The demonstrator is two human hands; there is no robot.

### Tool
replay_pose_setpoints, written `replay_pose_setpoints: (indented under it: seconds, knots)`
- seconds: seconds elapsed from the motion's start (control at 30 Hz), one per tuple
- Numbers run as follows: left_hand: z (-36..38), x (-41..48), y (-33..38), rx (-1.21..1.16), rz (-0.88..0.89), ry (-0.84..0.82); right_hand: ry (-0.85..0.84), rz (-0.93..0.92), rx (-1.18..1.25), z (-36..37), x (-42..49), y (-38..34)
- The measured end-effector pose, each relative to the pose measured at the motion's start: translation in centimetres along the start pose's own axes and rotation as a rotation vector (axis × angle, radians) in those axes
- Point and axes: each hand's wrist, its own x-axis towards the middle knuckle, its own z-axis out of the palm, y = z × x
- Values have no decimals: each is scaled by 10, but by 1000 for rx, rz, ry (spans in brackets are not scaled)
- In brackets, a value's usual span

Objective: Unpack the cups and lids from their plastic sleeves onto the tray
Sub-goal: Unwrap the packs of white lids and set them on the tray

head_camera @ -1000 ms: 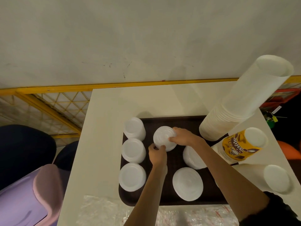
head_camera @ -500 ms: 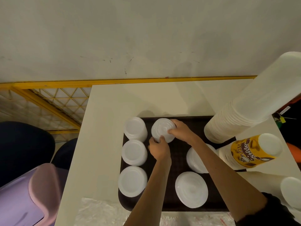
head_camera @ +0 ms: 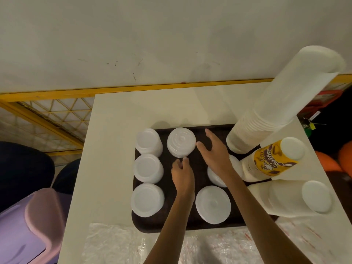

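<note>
A dark tray (head_camera: 198, 224) lies on the white table. A short stack of white lids (head_camera: 181, 142) stands at its far edge, free of both hands. My left hand (head_camera: 182, 173) hovers just below that stack with fingers loosely curled, holding nothing. My right hand (head_camera: 213, 152) is spread open to the stack's right, above the tray. Three white stacks (head_camera: 149, 169) line the tray's left side. Another lid stack (head_camera: 213, 204) sits near the front, and one more (head_camera: 216, 178) is partly hidden under my right forearm.
A very tall stack of white cups (head_camera: 276, 111) leans at the tray's far right corner. A yellow-labelled cup stack (head_camera: 274, 159) and another white cup stack (head_camera: 297, 199) stand to the right. Crumpled plastic sleeves (head_camera: 118, 242) lie along the table's near edge. A purple bin (head_camera: 28, 227) stands left.
Both hands let go of the lid stack at the tray's far edge. My right hand opened and lifted to its right; my left hand drew back toward me.
</note>
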Motion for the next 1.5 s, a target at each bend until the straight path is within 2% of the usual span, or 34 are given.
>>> replay_pose_setpoints:
  seconds: [0.07, 0.2, 0.33, 0.43, 0.63, 0.87, 1.2, 1.5]
  knots:
    - [-3, -8, -7, 102, 42, -40, 128, -21, 76, -3, -33, 8]
    - [-4, -15, -7, 297, 154, -184, 369, 131, 203, -4, -83, 41]
    - [10, -16, -5, 458, 287, -354, 425, 246, 212, -5, -97, 67]
    - [24, -20, -3, 529, 310, -422, 398, 317, 257, -7, -93, 77]
    - [32, -16, -9, 651, 338, -439, 288, 466, 422, -7, -73, 87]
    - [28, -17, -13, 635, 364, -408, 287, 488, 255, -1, -52, 89]
    - [-13, -9, -18, 425, 203, -182, -84, 363, -64, 10, -26, 59]
    - [-33, -10, -30, 402, 146, 21, -237, 259, -164, 28, -25, 38]
